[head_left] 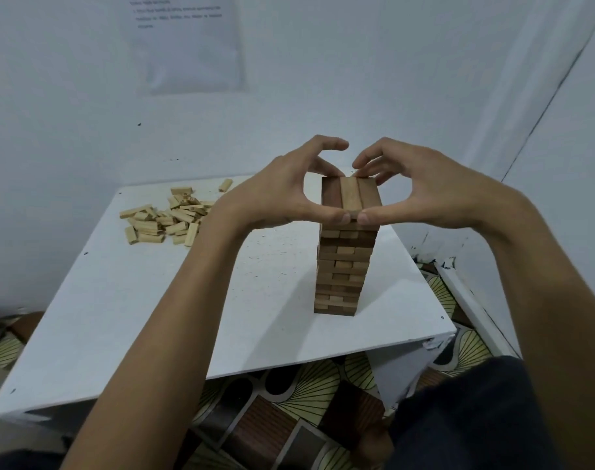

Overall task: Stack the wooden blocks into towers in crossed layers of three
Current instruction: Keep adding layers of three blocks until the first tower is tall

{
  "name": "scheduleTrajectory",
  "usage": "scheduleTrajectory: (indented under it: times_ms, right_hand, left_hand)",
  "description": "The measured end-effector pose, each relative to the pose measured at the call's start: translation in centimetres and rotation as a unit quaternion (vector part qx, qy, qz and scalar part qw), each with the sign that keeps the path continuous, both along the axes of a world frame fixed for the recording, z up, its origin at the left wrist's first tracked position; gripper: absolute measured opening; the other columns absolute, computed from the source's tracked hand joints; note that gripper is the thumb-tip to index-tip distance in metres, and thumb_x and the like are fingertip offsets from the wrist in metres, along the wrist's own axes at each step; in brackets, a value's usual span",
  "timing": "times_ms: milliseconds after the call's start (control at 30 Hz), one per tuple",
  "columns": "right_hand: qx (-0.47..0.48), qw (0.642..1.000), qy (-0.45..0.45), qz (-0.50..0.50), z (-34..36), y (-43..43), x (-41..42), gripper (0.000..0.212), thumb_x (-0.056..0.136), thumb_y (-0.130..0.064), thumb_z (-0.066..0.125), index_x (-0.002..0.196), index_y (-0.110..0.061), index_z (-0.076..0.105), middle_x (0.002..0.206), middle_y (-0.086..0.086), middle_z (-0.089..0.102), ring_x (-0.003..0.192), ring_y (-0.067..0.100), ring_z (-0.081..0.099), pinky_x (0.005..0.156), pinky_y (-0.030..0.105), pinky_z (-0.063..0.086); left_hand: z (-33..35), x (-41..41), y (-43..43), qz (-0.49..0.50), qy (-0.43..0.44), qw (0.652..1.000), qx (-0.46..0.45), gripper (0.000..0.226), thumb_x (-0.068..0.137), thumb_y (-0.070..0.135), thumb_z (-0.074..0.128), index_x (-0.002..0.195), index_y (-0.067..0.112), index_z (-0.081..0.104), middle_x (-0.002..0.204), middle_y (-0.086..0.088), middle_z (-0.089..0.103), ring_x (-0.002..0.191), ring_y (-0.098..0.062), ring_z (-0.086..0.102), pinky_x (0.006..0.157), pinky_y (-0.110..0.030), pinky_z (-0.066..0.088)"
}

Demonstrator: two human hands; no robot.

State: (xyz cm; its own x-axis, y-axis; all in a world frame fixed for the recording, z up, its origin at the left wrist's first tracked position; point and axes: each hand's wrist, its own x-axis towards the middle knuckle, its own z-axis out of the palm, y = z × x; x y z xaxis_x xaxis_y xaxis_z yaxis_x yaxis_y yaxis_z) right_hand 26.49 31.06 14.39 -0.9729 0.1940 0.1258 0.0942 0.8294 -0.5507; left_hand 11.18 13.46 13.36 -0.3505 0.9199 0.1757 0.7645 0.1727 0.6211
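- Tower first: your tall brown-and-tan wooden block tower (pixel 340 266) stands upright on the white square table (pixel 153 317), toward its right side, many crossed layers high.
- Your left hand (pixel 279 195) and right hand (pixel 421 195) meet over the summit. The thumbs nearly touch at the near end of the top layer of 3 long wooden blocks (pixel 350 193), and the curled fingers reach to its far end.
- So both hands pinch that top layer end to end, squaring it up by the look of it. Neither hand carries a loose block.
- Supply check: the loose pile of pale wooden blocks (pixel 167 218) lies well apart at the table's far left, with 1 stray block (pixel 225 184) just beyond it.
- Handling, as I judge it: each block is light, stiff and smooth, so it will slide readily on its neighbours. Nothing binds the layers but their own weight.
- Risk: the tower is tall and narrow, so a sideways nudge at the top could lean or topple it. Press inward evenly from both ends, never down on 1 side.
- Best hold for a fresh block: pinch it across its long sides near the middle, lay it flat, and let go gently.
- Next layer, by my reckoning, should run crosswise to these 3, left to right.
- Behind you, a white printed sheet of paper (pixel 191 45) hangs on the pale wall, and a patterned floor (pixel 289 418) shows below the table.
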Motion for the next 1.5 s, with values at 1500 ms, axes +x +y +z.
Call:
scheduleTrajectory:
  times_ms: [1500]
  right_hand:
    - [-0.332,0.9,0.232,-0.16,-7.9,-4.9,0.2,0.092,0.077,-0.09,0.029,0.154,-0.041,0.023,0.158,-0.021,0.029,0.145,-0.003,0.024,0.124,0.042,0.018]
  left_hand:
    - [-6.4,4.2,1.1,0.141,-0.271,0.917,0.257,0.075,0.091,0.071,0.025,0.153,0.03,0.031,0.149,0.015,0.047,0.14,0.001,0.036,0.122,-0.041,0.022]
